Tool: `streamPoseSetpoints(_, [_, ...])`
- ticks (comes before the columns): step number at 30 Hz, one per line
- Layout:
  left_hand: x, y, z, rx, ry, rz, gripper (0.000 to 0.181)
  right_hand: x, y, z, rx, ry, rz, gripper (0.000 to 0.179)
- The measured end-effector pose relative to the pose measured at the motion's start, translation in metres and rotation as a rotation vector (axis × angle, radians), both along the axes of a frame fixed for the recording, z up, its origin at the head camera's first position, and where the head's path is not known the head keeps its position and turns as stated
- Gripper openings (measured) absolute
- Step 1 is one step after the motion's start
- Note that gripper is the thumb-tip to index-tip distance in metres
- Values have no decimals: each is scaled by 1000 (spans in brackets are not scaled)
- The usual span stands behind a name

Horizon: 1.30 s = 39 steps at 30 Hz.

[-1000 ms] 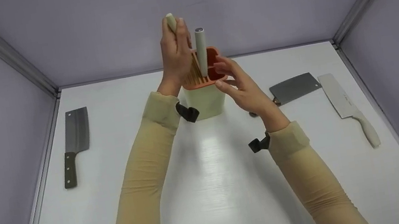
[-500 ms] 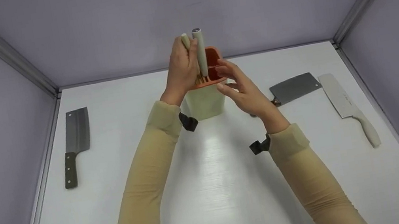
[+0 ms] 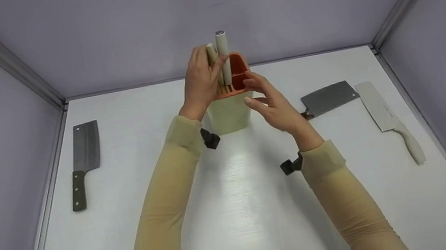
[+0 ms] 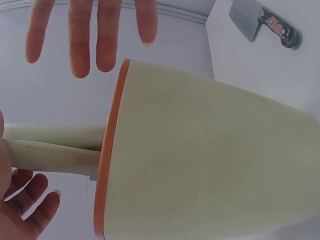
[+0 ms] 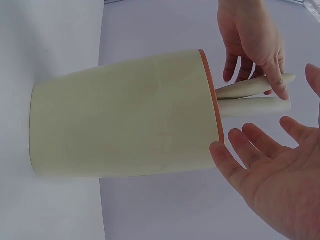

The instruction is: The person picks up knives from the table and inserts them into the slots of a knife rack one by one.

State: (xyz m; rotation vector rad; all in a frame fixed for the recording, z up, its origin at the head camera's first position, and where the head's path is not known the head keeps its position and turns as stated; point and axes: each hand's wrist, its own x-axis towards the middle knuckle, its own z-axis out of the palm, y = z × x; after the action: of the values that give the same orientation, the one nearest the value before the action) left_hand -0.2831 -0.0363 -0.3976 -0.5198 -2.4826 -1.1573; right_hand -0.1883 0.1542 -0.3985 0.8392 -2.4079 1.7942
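In the head view, the cream knife block (image 3: 230, 117) stands upright on the counter (image 3: 241, 238); the left hand (image 3: 199, 79) is at the beige knife handle (image 3: 211, 51), its thumb reaching across the white knife handle (image 3: 222, 44); the right hand (image 3: 278, 109) is spread beside the orange rim (image 3: 227, 95); the handles sit so close that pulling the thumb away could snag the white one and lift or tilt it; a low sweep of the right hand might also knock the cleaver (image 3: 329, 97) partly hidden behind it.

In the left wrist view, a small grey sliver (image 4: 93, 177) shows beside the beige handle, outside the rim — if that is blade, the knife is perhaps not fully seated, and an early release could leave it leaning.

In the right wrist view, the left thumb lies over the handles, though whether it pinches or merely rests I cannot tell; the right fingers are splayed, rim contact unclear — so a jammed blade pushed sideways could tip the poorly braced block.
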Motion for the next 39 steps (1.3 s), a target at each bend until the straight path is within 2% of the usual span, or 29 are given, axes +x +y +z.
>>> streamPoseSetpoints(5, [1, -2, -1, 35, -12, -19, 60, -1, 4, -7, 18, -6, -16, 58])
streamPoseSetpoints(11, [10, -6, -6, 134, -26, -70, 55, 3, 10, -14, 20, 8, -34, 57])
streamPoseSetpoints(16, [27, -12, -11, 160, -23, -85, 57, 7, 18, -24, 54, -19, -57, 58])
streamPoseSetpoints(22, [51, -21, -20, 176, 72, -89, 53, 0, 34, -62, 133, -69, -101, 63])
streamPoseSetpoints(26, [66, -28, -32, 174, 128, -78, 49, 1, 44, -80, 190, -78, -123, 65])
streamPoseSetpoints(30, [81, -33, -48, 160, 134, -60, 47, 5, 53, -90, 244, -111, -145, 67])
streamPoseSetpoints(33, [90, -37, -62, 140, 111, -49, 50, 8, 60, -99, 288, -151, -156, 69])
streamPoseSetpoints(39, [105, -39, -90, 87, 17, -37, 58, 11, 76, -116, 371, -211, -168, 73])
